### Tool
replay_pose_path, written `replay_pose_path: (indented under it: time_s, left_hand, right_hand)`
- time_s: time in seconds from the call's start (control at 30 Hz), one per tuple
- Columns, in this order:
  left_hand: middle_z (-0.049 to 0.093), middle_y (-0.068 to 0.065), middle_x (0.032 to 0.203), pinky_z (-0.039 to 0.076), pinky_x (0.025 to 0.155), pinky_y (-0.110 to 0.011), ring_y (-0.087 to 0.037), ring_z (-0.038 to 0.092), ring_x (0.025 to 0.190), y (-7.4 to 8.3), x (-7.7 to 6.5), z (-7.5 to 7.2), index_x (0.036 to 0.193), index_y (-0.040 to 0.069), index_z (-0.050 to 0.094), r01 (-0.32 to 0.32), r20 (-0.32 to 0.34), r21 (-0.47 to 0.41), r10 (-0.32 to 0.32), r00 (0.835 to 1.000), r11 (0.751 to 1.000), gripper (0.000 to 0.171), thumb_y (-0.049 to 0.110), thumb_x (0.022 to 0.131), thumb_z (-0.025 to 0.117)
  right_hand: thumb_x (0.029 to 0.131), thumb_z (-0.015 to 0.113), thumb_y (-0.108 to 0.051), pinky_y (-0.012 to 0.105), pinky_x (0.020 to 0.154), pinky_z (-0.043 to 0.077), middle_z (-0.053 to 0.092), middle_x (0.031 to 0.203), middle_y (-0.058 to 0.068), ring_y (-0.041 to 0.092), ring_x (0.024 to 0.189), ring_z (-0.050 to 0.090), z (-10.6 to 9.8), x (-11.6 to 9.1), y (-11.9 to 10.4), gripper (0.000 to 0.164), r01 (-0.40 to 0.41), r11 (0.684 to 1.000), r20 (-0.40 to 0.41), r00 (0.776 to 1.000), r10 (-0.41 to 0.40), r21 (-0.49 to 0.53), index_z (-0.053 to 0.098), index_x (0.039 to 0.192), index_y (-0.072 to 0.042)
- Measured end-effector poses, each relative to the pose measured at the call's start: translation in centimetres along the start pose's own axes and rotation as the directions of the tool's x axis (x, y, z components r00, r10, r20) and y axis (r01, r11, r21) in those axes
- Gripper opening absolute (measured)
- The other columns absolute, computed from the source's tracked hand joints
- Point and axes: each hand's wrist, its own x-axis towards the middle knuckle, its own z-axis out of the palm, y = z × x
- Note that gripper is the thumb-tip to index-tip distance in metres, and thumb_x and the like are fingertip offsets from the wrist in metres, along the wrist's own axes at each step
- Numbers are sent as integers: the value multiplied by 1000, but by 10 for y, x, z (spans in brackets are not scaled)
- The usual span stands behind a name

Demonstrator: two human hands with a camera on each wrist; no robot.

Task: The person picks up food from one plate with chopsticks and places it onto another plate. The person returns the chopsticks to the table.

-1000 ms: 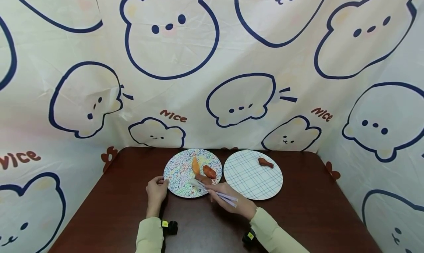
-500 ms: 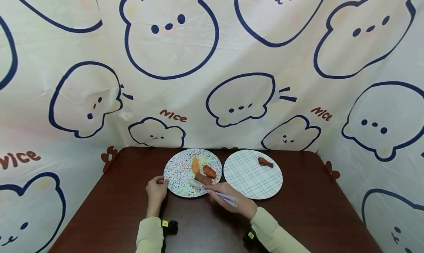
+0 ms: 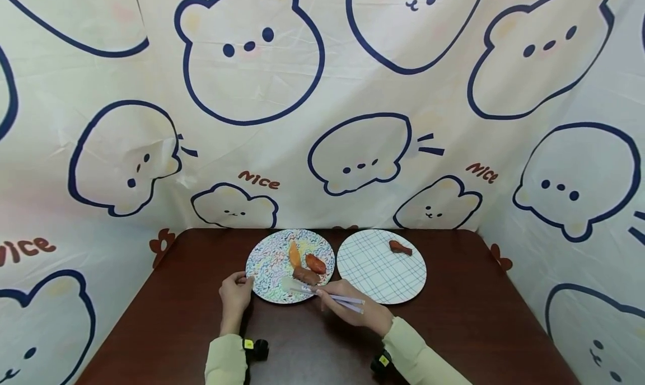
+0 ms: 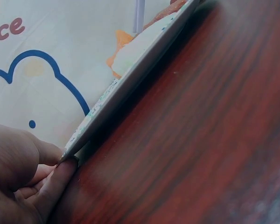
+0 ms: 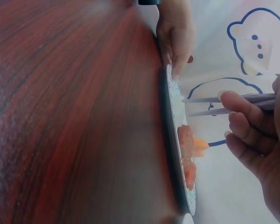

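My left hand [image 3: 235, 296] pinches the left rim of a speckled, multicoloured plate [image 3: 267, 250] between thumb and fingers; the left wrist view shows this grip closely. A pair of pale lilac chopsticks [image 3: 347, 300] is held in my right hand [image 3: 355, 305]. Their tips reach a whitish piece [image 4: 140, 51] on the near part of that plate; whether they grip it I cannot tell. Beside it lie a brown sausage-like piece [image 3: 305, 275], a reddish-orange piece [image 3: 316, 263] that looks like a chicken wing, and an orange wedge [image 3: 294, 255].
A second plate [image 3: 373, 267], white with a blue grid, stands just right of the speckled one. A small brown drumstick [image 3: 400, 248] lies on its far side. Both plates rest on a dark reddish-brown table [image 3: 302, 351], with a printed cloth [image 3: 353, 94] hanging behind.
The head view has shifted slightly. The chopstick tips have moved a little left and towards me, showing more of the brown piece. My left hand keeps its hold on the rim.
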Motion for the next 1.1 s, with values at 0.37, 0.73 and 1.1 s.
replay_pose_path:
  time_s: [0.37, 0.73, 1.1]
  left_hand:
    - [62, -19, 93, 47, 61, -36, -27, 59, 79, 1, -1, -1, 111, -4, 62, 10, 6, 8, -10, 1000, 1000, 31, 19, 90, 60]
    - [62, -19, 94, 48, 64, -38, -27, 60, 80, 1, -3, -2, 113, -4, 61, 18, 15, 9, -18, 1000, 1000, 32, 19, 90, 60]
    - [61, -19, 95, 48, 64, -39, -29, 60, 81, 3, -3, -2, 114, -4, 61, 12, 16, 14, -13, 1000, 1000, 33, 20, 90, 59]
  right_hand:
    - [102, 39, -20, 16, 51, 42, 63, 69, 3, -2, 56, 44, -7, -6, 2, 32, -36, 999, -33, 999, 35, -21, 63, 80, -21]
    - [102, 38, -15, 19, 60, 48, 68, 78, 5, 9, 68, 61, -19, -28, 17, 36, -35, 999, -112, 993, 37, 18, 67, 82, -9]
    - [99, 43, -9, 19, 47, 33, 65, 110, 20, -2, 58, 37, -62, -65, 22, 36, -143, 989, -312, 941, 128, -26, 60, 68, -11]
